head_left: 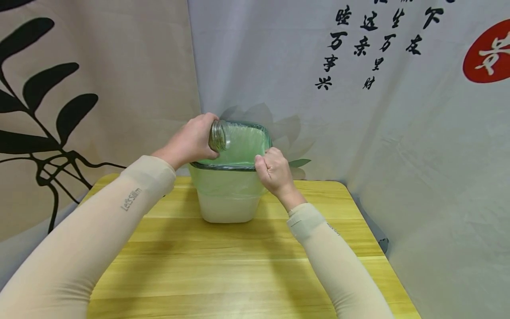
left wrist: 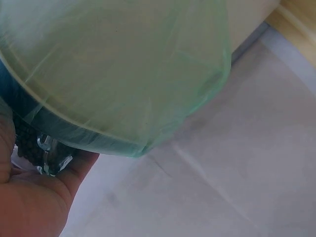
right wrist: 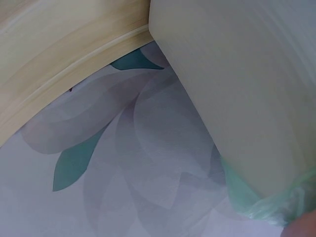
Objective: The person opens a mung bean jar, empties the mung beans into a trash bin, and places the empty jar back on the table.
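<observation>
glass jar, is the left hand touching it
Touching. The head view shows it: the left hand grips the tilted glass jar, with no gap between palm side and glass.

Head cam: bright, fairly even light, mostly sharp; soft shadows (head_left: 155, 248) on table (head_left: 223, 266), approx. 5 & 7–8 o'clock. L wrist cam: dimmer, hazy, low contrast; jar (left wrist: 47, 148) glints at 8 o'clock. R wrist cam: also dim, soft; table edge bows, approx. 10 o'clock.

Table (head_left: 199, 274): yellow, wood-grained top, far corners rounded. Pale bin (head_left: 229, 208) stands upright on it; far edge runs behind the bin.
</observation>
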`<action>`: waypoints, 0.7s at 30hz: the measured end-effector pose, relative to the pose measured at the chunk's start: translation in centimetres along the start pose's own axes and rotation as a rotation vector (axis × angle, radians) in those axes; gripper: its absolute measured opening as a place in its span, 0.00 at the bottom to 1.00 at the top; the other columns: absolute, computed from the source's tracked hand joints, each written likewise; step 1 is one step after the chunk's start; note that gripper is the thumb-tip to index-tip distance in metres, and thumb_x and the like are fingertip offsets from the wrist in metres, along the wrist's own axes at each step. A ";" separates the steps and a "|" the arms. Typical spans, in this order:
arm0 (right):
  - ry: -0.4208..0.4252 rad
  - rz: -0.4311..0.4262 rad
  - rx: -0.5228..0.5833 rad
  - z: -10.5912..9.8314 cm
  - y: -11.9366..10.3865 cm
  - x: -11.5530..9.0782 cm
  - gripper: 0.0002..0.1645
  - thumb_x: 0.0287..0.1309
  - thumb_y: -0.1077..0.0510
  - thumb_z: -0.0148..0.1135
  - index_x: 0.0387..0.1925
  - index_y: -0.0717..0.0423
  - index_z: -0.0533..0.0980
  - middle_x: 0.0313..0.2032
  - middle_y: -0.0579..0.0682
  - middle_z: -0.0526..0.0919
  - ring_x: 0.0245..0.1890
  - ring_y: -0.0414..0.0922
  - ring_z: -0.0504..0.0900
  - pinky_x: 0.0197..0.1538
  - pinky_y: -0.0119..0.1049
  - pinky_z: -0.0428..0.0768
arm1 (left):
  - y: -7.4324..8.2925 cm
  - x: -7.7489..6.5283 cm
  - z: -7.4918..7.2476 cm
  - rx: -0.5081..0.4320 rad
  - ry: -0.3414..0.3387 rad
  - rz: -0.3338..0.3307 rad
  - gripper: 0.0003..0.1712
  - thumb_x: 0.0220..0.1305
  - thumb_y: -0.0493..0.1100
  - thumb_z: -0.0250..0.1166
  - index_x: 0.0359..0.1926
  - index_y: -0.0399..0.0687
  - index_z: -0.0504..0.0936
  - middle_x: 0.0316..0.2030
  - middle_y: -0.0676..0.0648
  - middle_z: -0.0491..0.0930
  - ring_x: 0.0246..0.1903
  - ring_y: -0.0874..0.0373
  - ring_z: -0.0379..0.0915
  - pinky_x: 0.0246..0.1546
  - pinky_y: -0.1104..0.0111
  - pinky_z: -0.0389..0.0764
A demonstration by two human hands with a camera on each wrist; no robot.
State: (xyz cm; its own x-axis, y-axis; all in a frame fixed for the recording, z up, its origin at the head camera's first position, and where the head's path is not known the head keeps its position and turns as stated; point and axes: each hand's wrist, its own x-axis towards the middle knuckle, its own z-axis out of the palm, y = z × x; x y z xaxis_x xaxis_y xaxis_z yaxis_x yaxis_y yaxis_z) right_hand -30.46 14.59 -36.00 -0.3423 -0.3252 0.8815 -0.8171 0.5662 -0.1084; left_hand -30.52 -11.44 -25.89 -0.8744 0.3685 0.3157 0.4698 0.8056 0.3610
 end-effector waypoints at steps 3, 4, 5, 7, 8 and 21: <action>-0.003 0.000 0.008 0.1 0.0 0.0 0.31 0.71 0.59 0.47 0.08 0.56 0.60 0.11 0.49 0.58 0.23 0.55 0.71 0.49 0.51 0.83 | 0.0 0.0 0.0 0.008 -0.005 0.006 0.50 0.47 0.35 0.82 0.70 0.34 0.67 0.62 0.32 0.76 0.59 0.36 0.75 0.63 0.42 0.81; -0.006 0.002 0.011 0.1 0.0 0.0 0.31 0.71 0.59 0.47 0.08 0.56 0.60 0.11 0.49 0.58 0.24 0.55 0.71 0.49 0.51 0.83 | 0.0 0.0 0.0 0.010 -0.007 0.007 0.50 0.47 0.34 0.82 0.70 0.34 0.66 0.62 0.33 0.75 0.59 0.37 0.75 0.63 0.42 0.81; -0.008 0.003 0.013 0.2 0.0 0.0 0.31 0.72 0.59 0.47 0.08 0.56 0.60 0.12 0.50 0.59 0.24 0.55 0.71 0.49 0.51 0.83 | 0.0 0.0 0.0 0.013 -0.007 0.010 0.50 0.47 0.34 0.81 0.70 0.34 0.66 0.62 0.32 0.75 0.59 0.37 0.75 0.63 0.43 0.81; -0.014 0.008 0.018 0.2 0.0 0.0 0.31 0.72 0.58 0.47 0.08 0.56 0.60 0.12 0.50 0.59 0.24 0.55 0.71 0.50 0.50 0.83 | 0.1 0.0 0.0 0.019 -0.007 0.017 0.50 0.47 0.34 0.81 0.70 0.34 0.66 0.62 0.32 0.75 0.59 0.37 0.75 0.63 0.43 0.81; -0.017 0.010 0.020 0.2 0.0 0.1 0.31 0.72 0.58 0.46 0.08 0.56 0.60 0.12 0.50 0.59 0.24 0.55 0.71 0.50 0.50 0.83 | 0.1 -0.1 0.0 0.023 -0.005 0.021 0.50 0.47 0.33 0.81 0.70 0.34 0.66 0.62 0.32 0.75 0.59 0.37 0.75 0.63 0.43 0.81; -0.018 0.009 0.021 0.3 -0.2 0.2 0.31 0.72 0.58 0.46 0.09 0.56 0.60 0.10 0.51 0.59 0.24 0.55 0.71 0.51 0.50 0.84 | -0.1 0.0 -0.2 0.070 0.003 0.062 0.50 0.48 0.31 0.80 0.70 0.34 0.66 0.62 0.31 0.75 0.61 0.35 0.75 0.66 0.42 0.79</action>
State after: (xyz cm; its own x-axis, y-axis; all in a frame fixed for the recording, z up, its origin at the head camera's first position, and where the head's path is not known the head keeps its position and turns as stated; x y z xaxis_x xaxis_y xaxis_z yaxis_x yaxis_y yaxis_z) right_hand -30.52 14.20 -35.97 -0.3576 -0.3345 0.8719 -0.8235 0.5533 -0.1255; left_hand -30.59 -11.59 -25.78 -0.8435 0.4176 0.3379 0.5134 0.8118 0.2783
